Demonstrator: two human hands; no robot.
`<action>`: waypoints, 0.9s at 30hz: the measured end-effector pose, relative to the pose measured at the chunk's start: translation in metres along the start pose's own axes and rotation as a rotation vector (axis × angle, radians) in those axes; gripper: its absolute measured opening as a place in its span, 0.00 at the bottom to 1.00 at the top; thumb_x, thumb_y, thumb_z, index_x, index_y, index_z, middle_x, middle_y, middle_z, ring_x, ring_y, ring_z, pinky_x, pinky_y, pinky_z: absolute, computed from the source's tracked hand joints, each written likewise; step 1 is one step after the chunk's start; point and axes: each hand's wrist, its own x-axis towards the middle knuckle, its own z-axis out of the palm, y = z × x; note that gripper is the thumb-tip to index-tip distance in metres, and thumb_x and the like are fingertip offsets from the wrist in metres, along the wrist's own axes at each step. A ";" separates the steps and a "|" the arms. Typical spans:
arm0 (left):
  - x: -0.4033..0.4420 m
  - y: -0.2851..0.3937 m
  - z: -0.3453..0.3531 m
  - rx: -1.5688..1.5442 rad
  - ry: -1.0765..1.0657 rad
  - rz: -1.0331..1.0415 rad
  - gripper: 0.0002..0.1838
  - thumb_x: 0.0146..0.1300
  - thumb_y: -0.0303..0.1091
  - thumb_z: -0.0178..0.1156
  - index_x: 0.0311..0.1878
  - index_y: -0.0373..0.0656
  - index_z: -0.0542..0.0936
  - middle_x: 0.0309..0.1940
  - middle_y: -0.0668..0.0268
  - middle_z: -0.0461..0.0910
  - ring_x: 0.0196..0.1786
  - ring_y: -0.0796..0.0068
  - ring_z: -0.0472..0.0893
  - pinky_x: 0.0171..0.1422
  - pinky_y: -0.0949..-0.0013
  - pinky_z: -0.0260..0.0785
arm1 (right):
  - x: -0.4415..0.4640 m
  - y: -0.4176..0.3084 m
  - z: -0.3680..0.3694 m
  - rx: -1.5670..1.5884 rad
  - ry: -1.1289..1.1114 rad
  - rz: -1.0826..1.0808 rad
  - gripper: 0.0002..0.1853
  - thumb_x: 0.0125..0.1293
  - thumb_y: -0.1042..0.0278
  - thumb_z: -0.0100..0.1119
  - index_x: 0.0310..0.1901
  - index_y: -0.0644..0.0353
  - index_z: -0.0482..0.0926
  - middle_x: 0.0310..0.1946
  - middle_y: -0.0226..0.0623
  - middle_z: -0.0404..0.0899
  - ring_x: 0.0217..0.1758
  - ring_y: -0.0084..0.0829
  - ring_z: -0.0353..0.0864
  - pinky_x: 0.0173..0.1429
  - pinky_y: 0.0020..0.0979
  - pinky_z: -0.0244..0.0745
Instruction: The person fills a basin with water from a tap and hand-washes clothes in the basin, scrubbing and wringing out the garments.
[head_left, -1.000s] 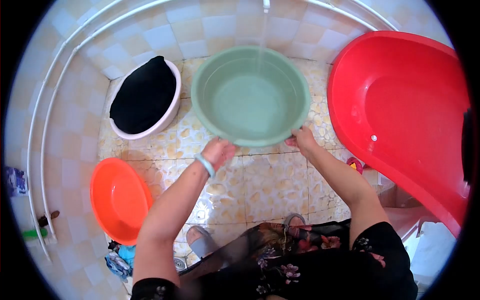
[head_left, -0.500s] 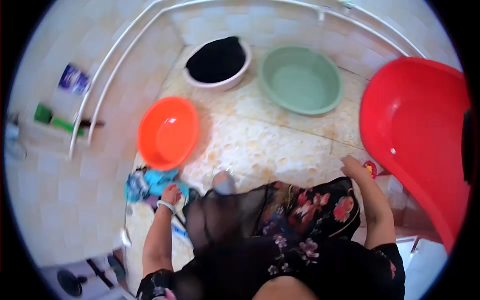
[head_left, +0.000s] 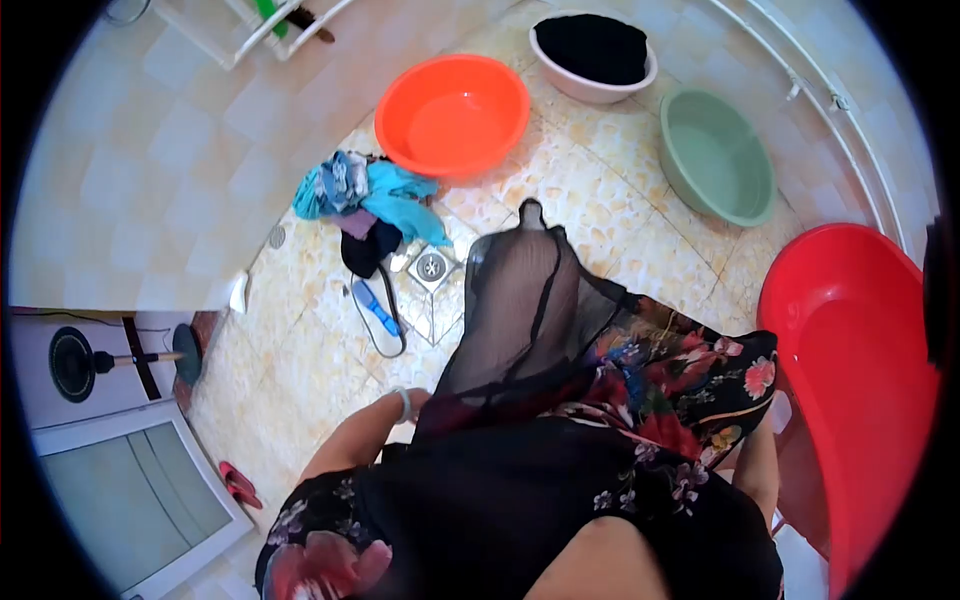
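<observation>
My left hand (head_left: 417, 402) is low beside the black sheer dress (head_left: 515, 310), its fingers hidden by the cloth. The right forearm shows at the dress's other side, but my right hand is out of sight behind the fabric. Blue and turquoise clothes (head_left: 395, 198) lie heaped on the tiled floor, with a black item (head_left: 370, 250) at their lower edge. Just below them is a blue-handled object with a dark loop (head_left: 377, 308). An orange basin (head_left: 455, 115) stands beside the heap. Further right is the green basin (head_left: 715, 155), touched by neither hand.
A pale pink basin (head_left: 590, 88) holds black cloth (head_left: 592, 48) at the top. The large red tub (head_left: 870, 370) stands at the right. A floor drain (head_left: 432, 266) lies near the clothes. At the left are a fan (head_left: 75, 364), a door (head_left: 145, 490) and red slippers (head_left: 239, 484).
My hands have let go of the green basin's rim and dropped to the sides of the dress. The view has turned left, bringing the clothes, drain, fan and door further into view.
</observation>
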 end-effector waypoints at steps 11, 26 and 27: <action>0.029 0.135 0.008 0.344 0.233 0.142 0.20 0.65 0.50 0.55 0.50 0.45 0.75 0.49 0.63 0.76 0.43 0.62 0.79 0.43 0.56 0.73 | -0.037 -0.147 0.153 0.161 -0.261 -0.115 0.20 0.56 0.64 0.62 0.49 0.63 0.78 0.42 0.52 0.80 0.48 0.47 0.78 0.53 0.40 0.72; 0.075 0.243 -0.055 0.289 0.241 0.112 0.14 0.63 0.45 0.57 0.42 0.45 0.77 0.41 0.66 0.77 0.38 0.69 0.77 0.38 0.62 0.69 | -0.026 -0.174 0.218 0.303 -0.403 0.111 0.18 0.59 0.62 0.59 0.48 0.63 0.79 0.39 0.51 0.81 0.44 0.43 0.79 0.50 0.40 0.73; 0.073 0.244 -0.058 0.282 0.243 0.112 0.14 0.63 0.45 0.57 0.42 0.45 0.77 0.40 0.66 0.77 0.37 0.69 0.77 0.38 0.62 0.69 | -0.024 -0.177 0.219 0.305 -0.411 0.115 0.18 0.59 0.62 0.59 0.48 0.63 0.79 0.39 0.51 0.81 0.44 0.43 0.79 0.50 0.40 0.73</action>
